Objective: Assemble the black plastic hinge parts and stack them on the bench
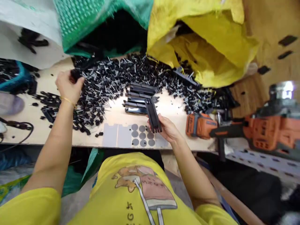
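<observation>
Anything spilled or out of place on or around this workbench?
Possibly: small black parts are strewn loosely across the workbench, and a few dark pieces lie apart from the heap, on the wood-grain surface at right. Whether that's accidental, I can't tell.

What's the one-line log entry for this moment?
left hand: at dark piece | right hand: holding black bar | similar bars: on bench
</observation>
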Demonstrator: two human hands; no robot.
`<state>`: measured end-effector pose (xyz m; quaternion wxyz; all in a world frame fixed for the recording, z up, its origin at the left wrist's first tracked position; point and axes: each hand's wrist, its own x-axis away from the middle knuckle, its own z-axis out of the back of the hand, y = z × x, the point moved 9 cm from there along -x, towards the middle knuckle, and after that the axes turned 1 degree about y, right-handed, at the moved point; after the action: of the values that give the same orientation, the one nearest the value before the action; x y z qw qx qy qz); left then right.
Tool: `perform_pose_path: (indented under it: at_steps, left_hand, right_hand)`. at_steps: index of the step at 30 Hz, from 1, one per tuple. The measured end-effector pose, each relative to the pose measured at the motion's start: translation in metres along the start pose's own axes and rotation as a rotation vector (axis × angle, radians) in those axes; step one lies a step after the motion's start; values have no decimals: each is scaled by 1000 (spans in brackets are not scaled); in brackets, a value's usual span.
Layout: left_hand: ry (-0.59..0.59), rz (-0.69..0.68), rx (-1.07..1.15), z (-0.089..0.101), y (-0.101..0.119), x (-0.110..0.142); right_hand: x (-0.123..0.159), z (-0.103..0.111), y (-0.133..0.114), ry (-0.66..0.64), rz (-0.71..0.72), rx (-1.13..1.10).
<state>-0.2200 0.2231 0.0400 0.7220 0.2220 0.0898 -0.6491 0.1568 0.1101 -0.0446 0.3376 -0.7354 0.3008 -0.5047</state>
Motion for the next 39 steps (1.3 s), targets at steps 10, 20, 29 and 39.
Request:
perform_pose_path:
  at_steps: [10, 20, 29, 39]
  left_hand:
    - [-358, -280, 346, -46, 217, 224]
    - [-289, -167, 403, -52, 211, 215]
    - [-340, -122, 340, -58, 217, 221]
    - [-389, -198, 421, -64, 202, 188]
  right_hand:
    - [60, 17, 24, 459, 454, 1192]
    - [23, -18, 26, 252, 414, 1342]
    - [22, -13, 27, 206, 463, 1230]
    - [22, -26, 31, 36, 492, 1293]
